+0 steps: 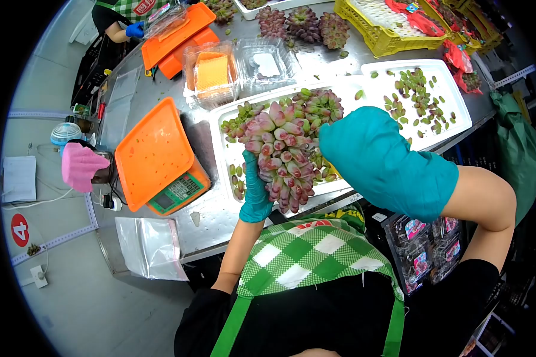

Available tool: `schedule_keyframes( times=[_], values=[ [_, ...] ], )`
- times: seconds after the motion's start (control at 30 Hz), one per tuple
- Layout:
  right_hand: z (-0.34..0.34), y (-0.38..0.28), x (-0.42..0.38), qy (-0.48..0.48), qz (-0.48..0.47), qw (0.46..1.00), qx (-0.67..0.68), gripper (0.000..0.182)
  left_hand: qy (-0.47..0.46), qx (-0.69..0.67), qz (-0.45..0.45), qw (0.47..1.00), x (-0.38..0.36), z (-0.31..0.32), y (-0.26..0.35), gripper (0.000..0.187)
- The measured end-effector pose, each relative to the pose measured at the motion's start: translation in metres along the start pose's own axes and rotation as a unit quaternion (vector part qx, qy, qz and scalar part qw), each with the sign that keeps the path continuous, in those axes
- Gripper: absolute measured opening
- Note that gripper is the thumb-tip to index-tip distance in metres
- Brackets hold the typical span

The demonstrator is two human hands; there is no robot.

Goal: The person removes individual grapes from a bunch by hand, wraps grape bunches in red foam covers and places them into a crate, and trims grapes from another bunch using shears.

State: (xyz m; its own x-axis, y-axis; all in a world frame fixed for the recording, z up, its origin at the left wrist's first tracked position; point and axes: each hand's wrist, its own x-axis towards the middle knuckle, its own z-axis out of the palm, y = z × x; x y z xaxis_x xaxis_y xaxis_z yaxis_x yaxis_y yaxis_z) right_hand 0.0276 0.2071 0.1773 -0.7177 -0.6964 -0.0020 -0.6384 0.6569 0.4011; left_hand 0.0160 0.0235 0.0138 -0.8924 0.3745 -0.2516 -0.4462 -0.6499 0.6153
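My left hand (256,193), in a teal glove, grips a large succulent cluster (283,157) with pink-tipped, plump leaves. It is held over a white tray (221,172). Beside the plant's right side is my right hand (363,146), also gloved in teal. It is curled closed, its fingertips turned away from view, so anything they pinch is hidden. Behind the held plant, more green and reddish succulents (324,107) lie in the tray among loose leaves. A second white tray (458,116) to the right carries many scattered small leaves (423,95).
An orange scale (155,154) stands at left, with plastic bags (152,244) by the table edge. Clear plastic boxes (267,62), a yellow crate (381,38) and more succulents (304,25) line the back. A co-worker's blue-gloved hand (135,30) is at upper left.
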Motion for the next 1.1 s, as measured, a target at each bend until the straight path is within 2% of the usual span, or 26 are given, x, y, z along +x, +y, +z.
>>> schedule_keyframes(
  times=[0.1,0.2,0.3,0.43,0.53,0.63,0.7,0.77,0.83,0.9,0.97,1.0,1.1],
  values=[
    [-0.004,0.003,-0.005,-0.007,0.019,0.998,0.054,0.014,-0.007,-0.004,0.0,1.0,0.0,-0.001,0.0,0.068],
    [-0.004,0.014,-0.013,0.052,0.017,0.974,0.221,0.019,-0.019,0.0,0.008,1.0,0.0,-0.001,0.001,0.069],
    [-0.015,0.017,-0.013,0.013,0.101,0.937,0.333,0.013,-0.021,0.004,0.014,1.0,0.001,-0.011,0.001,0.068],
    [-0.002,0.016,-0.014,-0.013,0.14,0.962,0.236,0.025,-0.037,0.001,0.03,0.999,0.003,-0.016,-0.001,0.066],
    [-0.005,0.015,-0.013,-0.055,0.146,0.962,0.226,0.028,-0.042,-0.008,0.027,0.999,0.002,-0.01,0.001,0.065],
    [0.002,0.014,-0.01,-0.018,0.186,0.93,0.317,0.034,-0.046,-0.053,0.0,0.998,0.007,-0.009,0.001,0.066],
    [0.007,0.011,-0.006,-0.039,0.24,0.867,0.434,0.042,-0.041,-0.084,-0.003,0.996,0.015,-0.008,-0.001,0.067],
    [0.025,0.001,0.0,-0.058,0.289,0.774,0.56,0.046,-0.041,-0.098,0.0,0.994,0.017,0.001,0.004,0.066],
    [0.065,-0.018,0.0,0.044,0.27,0.569,0.775,0.054,-0.068,-0.124,0.002,0.99,0.021,0.01,0.01,0.065],
    [0.081,-0.034,0.009,0.047,0.327,0.494,0.804,0.055,-0.087,-0.118,0.018,0.989,0.027,0.017,0.012,0.065],
    [0.099,-0.05,0.016,0.122,0.336,0.445,0.821,0.06,-0.073,-0.072,0.027,0.994,0.031,0.025,0.015,0.066],
    [0.097,-0.055,0.018,0.149,0.353,0.383,0.84,0.057,-0.073,-0.062,0.032,0.995,0.034,0.025,0.014,0.066],
    [0.109,-0.057,0.021,0.158,0.382,0.399,0.818,0.053,-0.036,-0.015,0.032,0.999,0.037,0.027,0.014,0.066]
  ],
)
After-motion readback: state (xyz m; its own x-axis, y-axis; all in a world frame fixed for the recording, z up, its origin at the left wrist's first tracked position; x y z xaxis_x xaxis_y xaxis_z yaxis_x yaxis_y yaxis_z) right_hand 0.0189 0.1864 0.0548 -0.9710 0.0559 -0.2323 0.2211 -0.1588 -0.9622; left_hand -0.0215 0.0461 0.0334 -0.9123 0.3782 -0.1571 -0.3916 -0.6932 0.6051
